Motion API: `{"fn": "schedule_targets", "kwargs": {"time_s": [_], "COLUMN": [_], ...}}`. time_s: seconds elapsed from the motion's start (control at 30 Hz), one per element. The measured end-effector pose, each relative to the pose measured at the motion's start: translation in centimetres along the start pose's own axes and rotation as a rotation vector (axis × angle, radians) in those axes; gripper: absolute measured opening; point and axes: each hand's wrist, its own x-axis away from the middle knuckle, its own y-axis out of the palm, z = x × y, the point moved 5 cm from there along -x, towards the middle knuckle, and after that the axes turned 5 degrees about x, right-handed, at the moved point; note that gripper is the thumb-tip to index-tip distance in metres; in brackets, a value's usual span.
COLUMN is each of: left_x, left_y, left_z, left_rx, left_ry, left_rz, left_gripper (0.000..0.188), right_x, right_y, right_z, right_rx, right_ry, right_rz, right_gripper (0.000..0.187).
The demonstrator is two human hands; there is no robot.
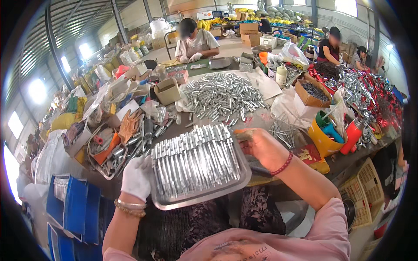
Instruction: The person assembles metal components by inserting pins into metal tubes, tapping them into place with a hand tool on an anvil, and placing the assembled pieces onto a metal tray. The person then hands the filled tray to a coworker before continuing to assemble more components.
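Observation:
A shallow metal tray (246,174) is held in front of me, above my lap at the table's near edge. Slim silver metal rods (196,167) lie side by side in it in close rows. My left hand (136,177), in a white glove, is closed on the tray's left side. My right hand (266,148), without a glove, grips the tray's far right corner; part of its fingers is hidden. Past the tray, a large heap of short silver metal pieces (222,95) lies on a pale sheet. Thin metal rods (283,132) are scattered right of the heap.
Left on the table, a bin (109,167) holds metal parts and orange gloves (130,126). To the right stand a yellow bucket (324,139), a red bottle (352,137) and a carton of small parts (311,93). Blue bins (72,209) stand low left. A co-worker (198,41) sits opposite.

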Motion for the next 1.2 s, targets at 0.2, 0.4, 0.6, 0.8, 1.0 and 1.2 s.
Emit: {"fn": "schedule_targets", "kwargs": {"time_s": [0.2,0.4,0.6,0.8,1.0,1.2], "left_x": [-11.3,-21.9,-31.1,-39.9,-48.9,-56.0], "left_y": [5.6,11.7,16.7,20.6,19.6,16.9], "left_z": [-1.6,-1.8,-2.9,-3.7,-4.5,-5.3], "left_rx": [-0.015,-0.015,-0.134,-0.112,-0.195,-0.188], "left_ry": [-0.069,-0.090,-0.009,0.008,0.142,0.116], "left_rz": [-0.084,-0.146,-0.062,0.004,0.004,0.074], "left_gripper": [0.020,0.031,0.021,0.022,0.020,0.020], "right_x": [-5.5,-12.7,-21.5,-30.6,-39.7,-44.8], "right_y": [-6.2,-11.5,-17.3,-20.9,-23.3,-25.9], "right_z": [-3.2,-5.3,-7.8,-8.7,-7.8,-5.3], "right_rx": [0.026,0.065,0.023,-0.065,-0.203,-0.162], "right_ry": [-0.042,-0.080,-0.130,-0.186,-0.170,-0.180], "right_rz": [0.197,0.317,0.381,0.421,0.514,0.494], "right_gripper": [0.016,0.017,0.018,0.018,0.016,0.021]}}
